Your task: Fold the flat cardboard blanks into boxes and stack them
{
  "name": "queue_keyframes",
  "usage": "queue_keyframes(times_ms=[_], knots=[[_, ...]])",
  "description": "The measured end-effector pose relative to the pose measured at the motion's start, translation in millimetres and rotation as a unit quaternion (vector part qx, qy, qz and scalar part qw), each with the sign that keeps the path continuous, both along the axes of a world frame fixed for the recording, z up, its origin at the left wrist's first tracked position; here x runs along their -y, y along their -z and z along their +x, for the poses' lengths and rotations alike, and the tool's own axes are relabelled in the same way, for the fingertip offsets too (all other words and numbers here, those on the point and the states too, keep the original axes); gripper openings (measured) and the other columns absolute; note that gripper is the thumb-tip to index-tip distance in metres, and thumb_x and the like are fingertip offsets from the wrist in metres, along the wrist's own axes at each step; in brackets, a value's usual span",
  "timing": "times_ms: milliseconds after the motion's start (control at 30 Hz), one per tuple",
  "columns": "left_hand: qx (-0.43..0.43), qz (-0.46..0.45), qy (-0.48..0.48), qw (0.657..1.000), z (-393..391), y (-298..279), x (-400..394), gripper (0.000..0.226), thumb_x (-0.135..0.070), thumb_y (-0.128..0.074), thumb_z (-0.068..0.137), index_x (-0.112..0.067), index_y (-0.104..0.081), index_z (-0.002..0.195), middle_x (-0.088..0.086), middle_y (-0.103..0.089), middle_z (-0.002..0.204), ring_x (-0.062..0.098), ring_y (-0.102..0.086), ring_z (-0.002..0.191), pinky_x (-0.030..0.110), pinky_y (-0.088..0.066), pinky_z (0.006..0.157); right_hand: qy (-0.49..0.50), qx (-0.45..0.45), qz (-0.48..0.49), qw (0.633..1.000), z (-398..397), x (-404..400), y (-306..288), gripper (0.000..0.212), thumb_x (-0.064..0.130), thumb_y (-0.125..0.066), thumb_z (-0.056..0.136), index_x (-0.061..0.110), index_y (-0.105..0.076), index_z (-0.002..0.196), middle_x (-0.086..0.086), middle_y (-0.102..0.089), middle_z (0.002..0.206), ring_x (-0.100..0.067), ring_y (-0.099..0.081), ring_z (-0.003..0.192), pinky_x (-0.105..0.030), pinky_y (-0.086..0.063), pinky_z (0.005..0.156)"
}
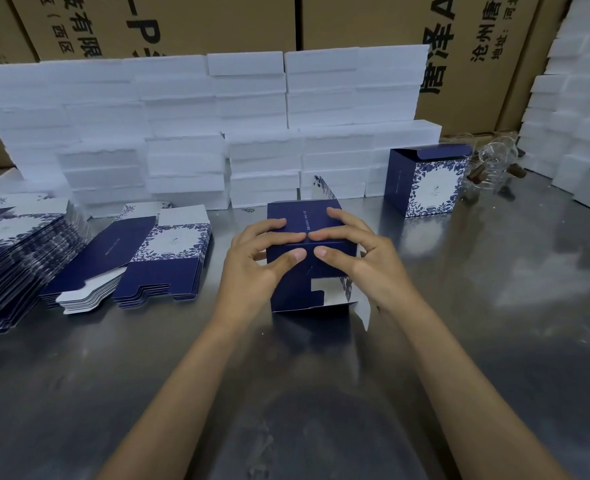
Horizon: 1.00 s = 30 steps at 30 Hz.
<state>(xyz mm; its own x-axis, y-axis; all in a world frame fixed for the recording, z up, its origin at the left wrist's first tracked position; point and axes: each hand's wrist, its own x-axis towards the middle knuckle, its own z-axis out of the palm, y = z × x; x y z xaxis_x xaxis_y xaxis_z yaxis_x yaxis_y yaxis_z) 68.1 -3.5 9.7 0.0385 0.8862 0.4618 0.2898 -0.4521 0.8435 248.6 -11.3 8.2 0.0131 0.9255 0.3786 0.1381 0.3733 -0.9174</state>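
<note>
Box (307,271) stands upright on table (459,341); both hands (312,252) grasp its top flaps.

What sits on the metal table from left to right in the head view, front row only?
Tall blank stack → smaller blank stacks → left hand → half-folded box → right hand → finished box → glass jars.
</note>
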Motion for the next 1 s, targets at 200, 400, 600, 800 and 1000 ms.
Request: queue_keyframes(times_ms=[200, 400, 600, 800, 1000], knots=[[-0.010, 0.002, 0.017, 1.000, -4.1, -2.4, -2.3, 0.023, -0.017, -0.075, 0.086, -0.034, -0.075, 0.102, -0.016, -0.063, 0.127, -0.005, -0.047, 0.125, 0.002, -0.038, 0.086, 0.002, -0.026, -0.009, 1.000, 6.2, -5.0, 4.0, 0.021, 0.006, -0.080, 0.084, 0.022, -0.081, 0.098, 0.015, -0.063, 0.134, 0.003, -0.057, 0.124, -0.043, -0.050, 0.107], [-0.010, -0.005, 0.048, 0.999, -12.7, -6.1, -4.8, 0.022, -0.012, -0.072, 0.088, -0.026, -0.076, 0.105, -0.013, -0.064, 0.128, 0.001, -0.049, 0.128, 0.008, -0.043, 0.090, -0.023, -0.049, -0.019, 0.998, 14.5, -7.7, 6.6, 0.020, 0.004, -0.078, 0.085, 0.019, -0.082, 0.098, 0.014, -0.064, 0.136, -0.001, -0.057, 0.128, -0.044, -0.050, 0.108], [-0.179, 0.152, -0.061, 0.970, -2.1, -1.9, 1.9, 0.025, -0.011, -0.070, 0.091, -0.020, -0.073, 0.114, -0.009, -0.059, 0.137, 0.010, -0.045, 0.135, 0.028, -0.034, 0.111, -0.020, -0.060, -0.020, 0.998, 14.2, -8.4, 7.8, 0.024, 0.007, -0.080, 0.084, 0.028, -0.083, 0.095, 0.017, -0.060, 0.142, 0.008, -0.052, 0.130, -0.034, -0.046, 0.110], [-0.390, 0.200, -0.015, 0.899, 5.9, 12.4, 3.8, 0.053, -0.060, -0.076, 0.069, -0.028, -0.062, 0.109, -0.005, -0.040, 0.154, 0.018, -0.022, 0.149, 0.042, -0.024, 0.111, -0.015, -0.048, -0.005, 0.999, 13.8, -8.5, 6.0, 0.026, 0.004, -0.077, 0.086, 0.028, -0.081, 0.095, 0.011, -0.047, 0.152, 0.014, -0.045, 0.133, -0.015, -0.048, 0.097], [-0.376, 0.223, -0.069, 0.897, 4.2, 26.7, -8.1, 0.042, -0.037, -0.083, 0.072, -0.023, -0.052, 0.097, -0.001, -0.044, 0.148, 0.025, -0.033, 0.140, 0.045, -0.033, 0.105, -0.006, -0.171, -0.073, 0.983, 24.6, -9.6, 7.2, 0.032, 0.009, -0.053, 0.099, 0.024, -0.077, 0.114, 0.008, -0.069, 0.131, -0.009, -0.063, 0.123, -0.032, -0.052, 0.096]])
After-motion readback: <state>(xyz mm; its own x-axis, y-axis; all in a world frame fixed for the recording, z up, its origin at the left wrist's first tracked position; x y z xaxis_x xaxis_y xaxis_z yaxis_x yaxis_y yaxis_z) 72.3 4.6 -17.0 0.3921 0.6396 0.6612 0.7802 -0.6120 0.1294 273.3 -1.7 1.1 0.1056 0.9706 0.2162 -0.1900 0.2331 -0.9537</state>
